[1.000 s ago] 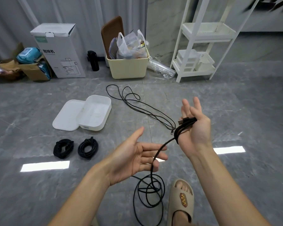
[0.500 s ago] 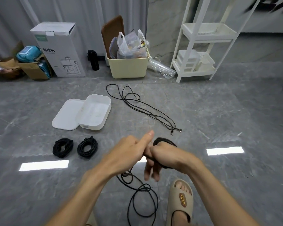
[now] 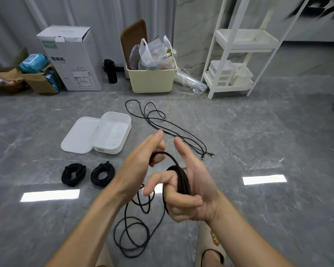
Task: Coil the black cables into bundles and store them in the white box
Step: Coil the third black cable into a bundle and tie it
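My right hand [image 3: 191, 189] has a black cable [image 3: 183, 180] wound in several loops round its palm and curled fingers. My left hand [image 3: 139, 166] pinches the same cable just left of those loops, and a strand arcs from it over to the right hand. The cable's loose tail [image 3: 131, 236] lies in loops on the floor below my hands. A second loose black cable [image 3: 162, 122] sprawls on the floor beyond. Two coiled bundles [image 3: 73, 174] [image 3: 103, 173] lie at the left. The white box [image 3: 121, 145] stands open behind them, its lid [image 3: 77, 137] beside it.
Along the back wall stand a cardboard box [image 3: 73, 60], a black bottle [image 3: 110, 71], a cream bin [image 3: 152, 80] with plastic bags, and a white shelf rack [image 3: 237, 54]. My sandalled foot [image 3: 212, 253] is at the bottom edge.
Both hands started open and apart, with the cable on my right palm. They came together low, and now my left hand carries another turn of cable over my right hand.
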Demonstrator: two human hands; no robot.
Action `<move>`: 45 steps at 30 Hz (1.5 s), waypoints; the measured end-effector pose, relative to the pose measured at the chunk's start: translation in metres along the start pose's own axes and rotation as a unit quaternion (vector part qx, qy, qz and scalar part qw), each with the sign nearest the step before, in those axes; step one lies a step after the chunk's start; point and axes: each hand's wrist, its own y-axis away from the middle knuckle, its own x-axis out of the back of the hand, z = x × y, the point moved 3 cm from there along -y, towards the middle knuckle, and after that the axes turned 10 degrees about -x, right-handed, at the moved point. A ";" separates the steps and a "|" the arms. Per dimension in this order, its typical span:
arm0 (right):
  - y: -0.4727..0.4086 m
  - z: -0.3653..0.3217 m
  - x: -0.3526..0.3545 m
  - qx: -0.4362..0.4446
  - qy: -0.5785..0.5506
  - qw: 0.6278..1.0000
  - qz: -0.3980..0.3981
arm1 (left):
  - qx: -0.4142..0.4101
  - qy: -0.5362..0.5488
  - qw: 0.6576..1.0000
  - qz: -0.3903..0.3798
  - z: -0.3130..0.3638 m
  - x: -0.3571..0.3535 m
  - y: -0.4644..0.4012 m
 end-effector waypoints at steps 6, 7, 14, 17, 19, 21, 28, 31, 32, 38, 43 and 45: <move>-0.009 -0.009 -0.010 0.180 0.020 0.982 0.061 | 0.092 0.090 0.989 -0.069 -0.012 -0.024 0.013; -0.007 -0.012 -0.009 0.214 -0.010 0.974 0.076 | 0.088 0.097 0.989 -0.068 -0.015 -0.025 0.012; 0.008 -0.027 -0.008 0.341 -0.129 0.924 0.112 | 0.108 0.208 0.971 -0.044 -0.027 -0.021 0.029; 0.011 -0.032 -0.004 0.397 -0.115 0.898 0.153 | 0.111 0.127 0.980 -0.102 -0.029 -0.035 0.013; 0.016 -0.035 -0.001 0.423 -0.111 0.881 0.183 | 0.157 0.179 0.962 -0.135 -0.034 -0.036 0.013; 0.021 -0.039 -0.001 0.444 -0.107 0.862 0.222 | 0.189 0.173 0.956 -0.142 -0.042 -0.034 0.013; 0.041 -0.049 0.000 0.491 -0.047 0.799 0.342 | 0.230 0.195 0.939 -0.168 -0.037 -0.038 0.017; 0.044 -0.050 0.002 0.486 -0.007 0.784 0.386 | 0.238 0.193 0.936 -0.173 -0.038 -0.038 0.017; 0.044 -0.049 0.003 0.480 0.013 0.778 0.406 | 0.243 0.190 0.936 -0.172 -0.038 -0.038 0.018; 0.042 -0.048 0.004 0.438 0.166 0.705 0.533 | 0.262 0.176 0.932 -0.178 -0.038 -0.037 0.020; 0.047 -0.048 0.004 0.360 0.331 0.609 0.624 | 0.281 0.168 0.930 -0.169 -0.035 -0.034 0.022; 0.050 -0.045 0.006 0.311 0.382 0.565 0.662 | 0.283 0.157 0.929 -0.179 -0.034 -0.031 0.022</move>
